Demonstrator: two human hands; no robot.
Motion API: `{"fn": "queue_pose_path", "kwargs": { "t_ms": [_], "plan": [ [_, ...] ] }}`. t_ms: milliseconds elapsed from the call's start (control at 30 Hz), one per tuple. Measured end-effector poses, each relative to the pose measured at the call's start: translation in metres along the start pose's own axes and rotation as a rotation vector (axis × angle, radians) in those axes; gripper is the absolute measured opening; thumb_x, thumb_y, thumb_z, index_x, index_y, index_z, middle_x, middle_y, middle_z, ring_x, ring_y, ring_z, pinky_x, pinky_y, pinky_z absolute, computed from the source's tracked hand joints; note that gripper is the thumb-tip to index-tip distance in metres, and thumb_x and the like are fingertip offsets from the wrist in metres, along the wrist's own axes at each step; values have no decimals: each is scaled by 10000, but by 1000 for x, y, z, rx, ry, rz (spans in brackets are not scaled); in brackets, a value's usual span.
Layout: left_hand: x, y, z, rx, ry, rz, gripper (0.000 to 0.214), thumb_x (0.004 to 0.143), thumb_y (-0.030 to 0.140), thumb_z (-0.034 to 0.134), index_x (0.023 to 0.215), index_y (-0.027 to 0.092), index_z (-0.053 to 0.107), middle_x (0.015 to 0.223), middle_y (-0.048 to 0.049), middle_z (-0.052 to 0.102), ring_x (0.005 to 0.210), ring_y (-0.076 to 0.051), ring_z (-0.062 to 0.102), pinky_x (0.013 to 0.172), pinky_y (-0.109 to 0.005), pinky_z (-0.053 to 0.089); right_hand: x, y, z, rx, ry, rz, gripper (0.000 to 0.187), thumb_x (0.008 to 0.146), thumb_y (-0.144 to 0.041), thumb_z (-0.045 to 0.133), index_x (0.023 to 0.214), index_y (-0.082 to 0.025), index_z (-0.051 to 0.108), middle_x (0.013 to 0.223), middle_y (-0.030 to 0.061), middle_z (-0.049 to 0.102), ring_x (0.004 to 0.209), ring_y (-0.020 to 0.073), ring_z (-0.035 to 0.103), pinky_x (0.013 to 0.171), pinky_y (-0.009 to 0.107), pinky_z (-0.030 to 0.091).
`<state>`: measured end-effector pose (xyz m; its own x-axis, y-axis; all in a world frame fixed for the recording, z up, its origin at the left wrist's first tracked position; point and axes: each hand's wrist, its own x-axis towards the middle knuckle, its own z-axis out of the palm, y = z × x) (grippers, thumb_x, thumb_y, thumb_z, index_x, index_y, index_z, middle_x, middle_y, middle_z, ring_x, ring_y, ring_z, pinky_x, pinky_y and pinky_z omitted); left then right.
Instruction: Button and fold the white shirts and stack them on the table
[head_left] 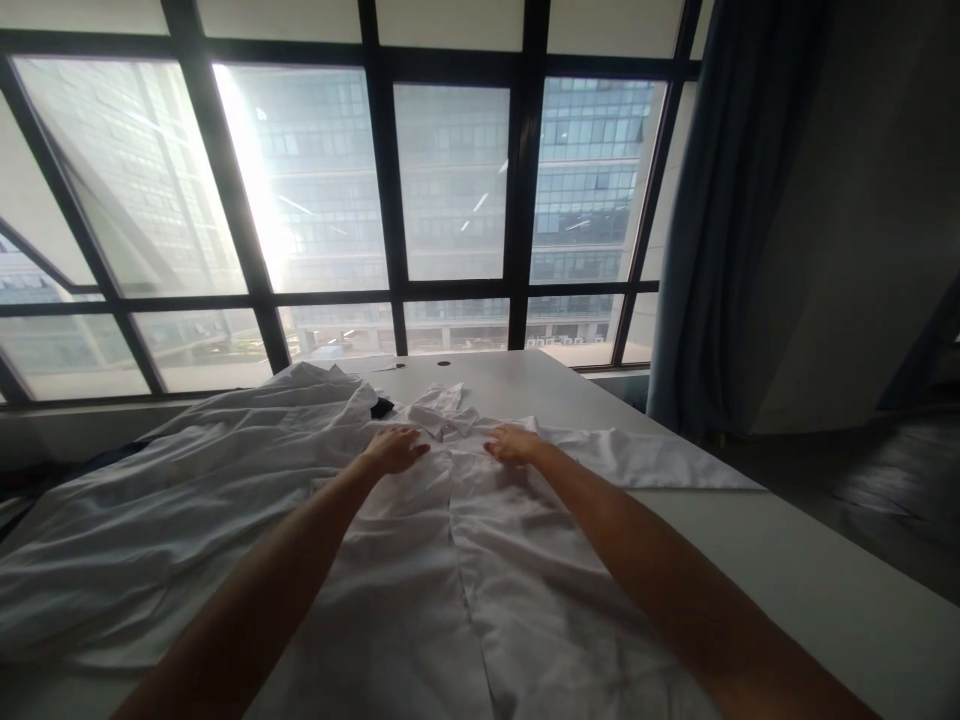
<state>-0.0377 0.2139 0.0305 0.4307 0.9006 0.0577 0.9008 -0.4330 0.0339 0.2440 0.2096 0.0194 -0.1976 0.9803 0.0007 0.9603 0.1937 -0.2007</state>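
A white collared garment, like a lab coat or long shirt (405,560), lies front up on the table, its collar (442,410) at the far end and its front opening running toward me. One sleeve (645,460) stretches out to the right. My left hand (395,448) rests on the cloth just left of the opening, below the collar, with its thumb apart from the fingers. On the other side of the opening, my right hand (512,443) lies on the upper front, fingers extended over the fabric. Neither hand visibly lifts any cloth.
More wrinkled white cloth (187,490) covers the table's left side, beside the garment. A small black item (381,408) sits near the collar. The white tabletop (750,560) reaches toward large windows (457,180). At the right hangs a blue curtain (705,250).
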Motion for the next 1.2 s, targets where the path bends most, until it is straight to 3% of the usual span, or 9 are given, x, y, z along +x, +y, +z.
{"fn": "queue_pose_path", "kwargs": {
  "t_ms": [133,233,400,567,700,800,967,1100,1200],
  "plan": [
    [10,-6,21,-54,-101,-126,719,906,687,291,1501,287,329,1610,-86,185,1458,-401,154,1092,-683,174,8,-1,12,-37,-170,106,862,862,-779,271,1553,-268,201,1629,70,87,1477,346,40,1143,596,73],
    [10,-9,29,-99,-102,-187,751,899,714,225,1532,311,238,1629,-52,77,1481,-374,38,1098,-704,93,7,6,12,-46,-154,51,895,848,-808,165,1564,-273,129,1634,36,30,1484,313,-20,1156,570,7],
    [7,-13,30,-100,-146,-159,803,863,753,271,1542,331,190,1630,-38,41,1485,-354,-6,1118,-676,52,7,13,20,-60,-55,69,881,870,-778,123,1564,-235,155,1629,48,79,1485,299,16,1159,560,2],
    [1,-15,32,-71,-95,-149,812,861,771,236,1536,318,227,1627,-40,58,1488,-337,31,1130,-652,41,5,35,23,22,48,188,782,925,-692,67,1549,-246,216,1619,51,147,1481,292,68,1134,631,16],
    [-1,-14,34,-63,-94,-153,818,865,767,217,1539,303,223,1625,-39,73,1490,-325,46,1132,-648,44,-8,76,3,76,181,298,665,979,-586,90,1496,-258,348,1597,71,230,1455,299,177,1124,647,94],
    [0,-14,34,-63,-81,-155,810,866,765,219,1535,310,235,1623,-39,98,1490,-322,54,1133,-648,66,-25,117,-8,41,159,472,556,988,-511,248,1380,-226,521,1533,132,351,1388,379,293,1076,701,142],
    [1,-15,35,-77,-78,-159,835,851,785,219,1535,305,240,1624,-34,90,1491,-317,48,1138,-645,40,-44,166,-1,91,136,580,637,912,-609,396,1390,-201,504,1525,175,339,1406,445,217,1035,732,210],
    [0,-14,35,-74,-77,-158,838,850,785,223,1535,302,245,1623,-35,94,1489,-326,53,1141,-639,46,-40,176,2,110,135,619,683,874,-627,438,1384,-179,511,1524,187,332,1400,457,218,1030,728,238],
    [1,-15,36,-68,-75,-161,843,843,794,224,1530,307,257,1623,-36,88,1488,-335,54,1133,-653,57,-30,167,-8,121,191,629,676,836,-625,503,1340,-178,562,1471,213,405,1351,473,297,1033,722,241]
  ]
}}
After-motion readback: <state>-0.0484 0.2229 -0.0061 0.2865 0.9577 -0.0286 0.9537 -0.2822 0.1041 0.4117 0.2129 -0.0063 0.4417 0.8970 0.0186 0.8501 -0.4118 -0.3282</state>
